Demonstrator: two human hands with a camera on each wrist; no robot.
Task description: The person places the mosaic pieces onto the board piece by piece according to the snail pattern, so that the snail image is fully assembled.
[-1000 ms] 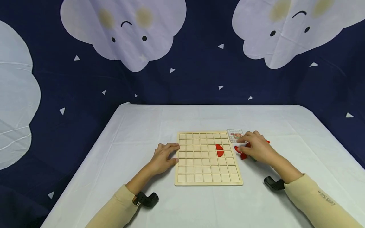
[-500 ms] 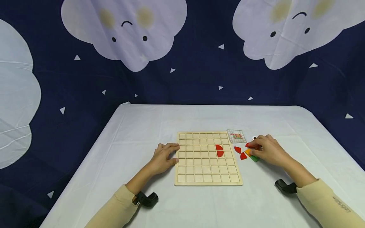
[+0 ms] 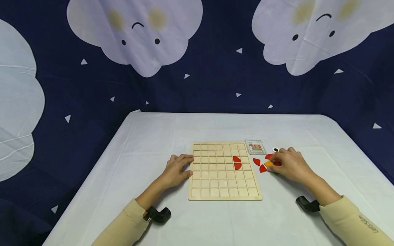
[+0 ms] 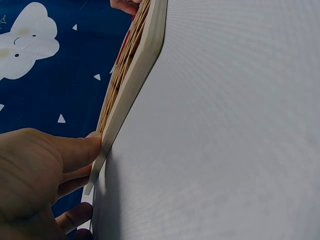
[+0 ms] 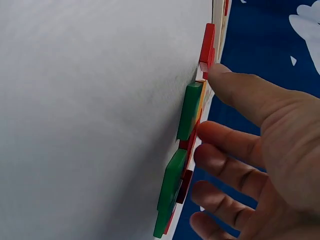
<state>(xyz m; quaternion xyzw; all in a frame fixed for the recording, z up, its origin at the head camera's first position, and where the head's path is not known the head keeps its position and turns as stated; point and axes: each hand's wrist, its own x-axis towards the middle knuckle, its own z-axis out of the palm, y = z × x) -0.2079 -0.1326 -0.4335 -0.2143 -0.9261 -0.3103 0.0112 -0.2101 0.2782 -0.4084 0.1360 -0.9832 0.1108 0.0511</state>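
My left hand (image 3: 175,172) rests against the left edge of a wooden grid board (image 3: 213,175), fingers and thumb touching its rim. Two red quarter-circle pieces (image 3: 237,165) form a half circle in the board's right part. My right hand (image 3: 290,164) hovers low over a cluster of loose pieces right of the board, thumb and fingers apart. Around its fingertips are red pieces (image 3: 263,168), an orange piece (image 3: 268,164) and a round white piece with a black centre (image 3: 275,149). Green pieces (image 5: 190,111) show beside the thumb and fingers in the right wrist view.
A small printed grid card (image 3: 255,147) lies at the board's upper right corner. A white cloth (image 3: 154,136) covers the table, and a dark blue cloud-patterned curtain (image 3: 215,89) hangs behind it. Black wrist cameras (image 3: 307,204) are strapped to both forearms.
The right hand has moved right from near the card, uncovering the red and orange pieces, then the round white piece. The left hand and board have stayed put.
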